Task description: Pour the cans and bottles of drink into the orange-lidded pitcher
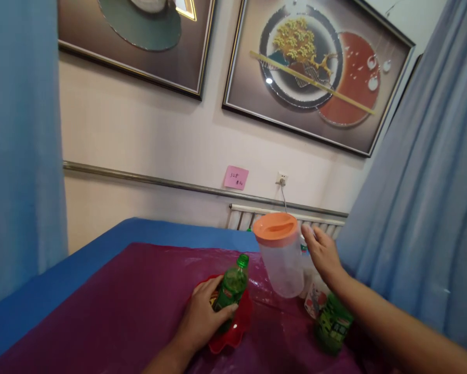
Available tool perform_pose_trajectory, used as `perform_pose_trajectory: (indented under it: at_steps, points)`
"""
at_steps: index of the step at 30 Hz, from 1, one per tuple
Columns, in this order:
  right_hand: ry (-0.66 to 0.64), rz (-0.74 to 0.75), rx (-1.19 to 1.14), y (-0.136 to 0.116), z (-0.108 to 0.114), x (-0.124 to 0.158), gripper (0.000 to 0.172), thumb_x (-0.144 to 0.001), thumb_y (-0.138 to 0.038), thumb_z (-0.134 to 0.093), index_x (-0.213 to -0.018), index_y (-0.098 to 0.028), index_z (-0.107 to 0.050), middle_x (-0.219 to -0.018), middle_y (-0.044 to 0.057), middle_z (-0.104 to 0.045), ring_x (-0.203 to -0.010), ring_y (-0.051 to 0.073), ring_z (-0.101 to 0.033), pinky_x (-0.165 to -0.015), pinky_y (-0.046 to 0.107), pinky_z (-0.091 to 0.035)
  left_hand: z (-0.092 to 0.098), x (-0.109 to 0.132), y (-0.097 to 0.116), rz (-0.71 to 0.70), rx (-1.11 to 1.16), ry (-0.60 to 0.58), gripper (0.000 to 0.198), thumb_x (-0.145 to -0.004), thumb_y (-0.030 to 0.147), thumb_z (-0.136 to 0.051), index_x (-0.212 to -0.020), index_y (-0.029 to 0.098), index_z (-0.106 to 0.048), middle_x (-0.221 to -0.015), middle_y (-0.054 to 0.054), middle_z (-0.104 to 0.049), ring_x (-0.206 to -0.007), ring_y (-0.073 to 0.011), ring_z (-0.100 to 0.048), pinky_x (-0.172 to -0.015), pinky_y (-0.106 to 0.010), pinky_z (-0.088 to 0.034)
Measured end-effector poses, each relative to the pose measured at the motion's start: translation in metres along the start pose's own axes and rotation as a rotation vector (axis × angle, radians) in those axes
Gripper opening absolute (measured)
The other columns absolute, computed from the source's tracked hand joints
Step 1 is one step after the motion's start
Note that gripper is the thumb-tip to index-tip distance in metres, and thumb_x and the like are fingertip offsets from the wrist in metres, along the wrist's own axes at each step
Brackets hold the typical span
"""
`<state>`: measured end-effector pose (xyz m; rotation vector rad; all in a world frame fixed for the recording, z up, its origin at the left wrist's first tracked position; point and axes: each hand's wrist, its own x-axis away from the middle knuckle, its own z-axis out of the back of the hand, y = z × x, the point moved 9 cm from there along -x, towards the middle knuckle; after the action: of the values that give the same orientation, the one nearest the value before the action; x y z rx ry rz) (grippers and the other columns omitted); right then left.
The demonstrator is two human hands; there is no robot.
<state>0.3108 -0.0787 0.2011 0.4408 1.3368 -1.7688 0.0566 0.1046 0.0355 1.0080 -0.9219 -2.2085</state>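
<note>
My left hand (204,311) is wrapped round a small green plastic bottle (234,283) with a green cap. The bottle leans a little over a red scalloped dish (229,340), where something with a yellow and brown print partly shows behind my fingers. My right hand (322,252) is closed at the right side of a clear plastic pitcher (282,267) with an orange lid (275,227). The pitcher tilts to the left; its handle is hidden by my hand. Below my right forearm stands a green-labelled container (333,323), beside a white patterned cup (316,298).
A glossy purple cloth (139,291) covers part of the blue table (151,228). Behind run a metal rail (159,182), a radiator (241,215) and a wall socket (282,178) with a cord. Blue curtains (424,208) hang at both sides.
</note>
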Motion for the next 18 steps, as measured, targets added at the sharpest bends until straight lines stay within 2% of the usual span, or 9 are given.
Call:
perform_pose_trajectory:
  at_steps: [3, 6, 9, 13, 18]
  points:
    - [0.033, -0.158, -0.127, 0.037, -0.004, 0.044, 0.055, -0.091, -0.074, -0.040, -0.064, -0.026, -0.043, -0.057, -0.003, -0.045, -0.056, 0.017, -0.045, -0.053, 0.029, -0.039, 0.000, -0.002, -0.002, 0.031, 0.135, 0.003, 0.058, -0.069, 0.033, -0.073, -0.125, 0.019, -0.064, -0.123, -0.012, -0.071, -0.112, -0.0299, -0.068, -0.098, -0.046, -0.054]
    - [0.060, -0.250, -0.172, 0.061, -0.010, 0.082, 0.053, -0.093, -0.071, -0.038, -0.065, -0.026, -0.044, -0.060, -0.001, -0.049, -0.058, 0.019, -0.048, -0.054, 0.031, -0.043, 0.002, -0.003, -0.003, 0.066, 0.199, 0.022, 0.058, -0.069, 0.036, -0.073, -0.122, 0.018, -0.064, -0.120, -0.013, -0.072, -0.107, -0.0301, -0.070, -0.091, -0.044, -0.059]
    - [0.082, -0.332, -0.255, 0.081, -0.016, 0.107, 0.050, -0.092, -0.071, -0.041, -0.068, -0.027, -0.044, -0.061, -0.001, -0.050, -0.058, 0.020, -0.050, -0.055, 0.032, -0.046, 0.003, -0.004, -0.002, 0.076, 0.206, 0.030, 0.057, -0.068, 0.037, -0.074, -0.121, 0.018, -0.063, -0.119, -0.012, -0.073, -0.105, -0.0295, -0.072, -0.089, -0.043, -0.060]
    - [0.078, -0.369, -0.333, 0.099, -0.027, 0.125, 0.048, -0.093, -0.068, -0.042, -0.070, -0.027, -0.047, -0.064, -0.001, -0.055, -0.061, 0.021, -0.054, -0.058, 0.033, -0.048, 0.006, -0.007, 0.001, 0.066, 0.161, 0.038, 0.054, -0.068, 0.042, -0.074, -0.116, 0.018, -0.064, -0.114, -0.010, -0.075, -0.101, -0.0291, -0.073, -0.090, -0.043, -0.060]
    - [0.100, -0.350, -0.355, 0.113, -0.039, 0.125, 0.044, -0.096, -0.065, -0.040, -0.080, -0.026, -0.053, -0.074, 0.002, -0.063, -0.069, 0.022, -0.060, -0.067, 0.035, -0.051, 0.010, -0.012, 0.002, 0.042, 0.059, 0.078, 0.053, -0.066, 0.048, -0.076, -0.110, 0.020, -0.067, -0.106, -0.008, -0.077, -0.095, -0.0294, -0.075, -0.087, -0.041, -0.061]
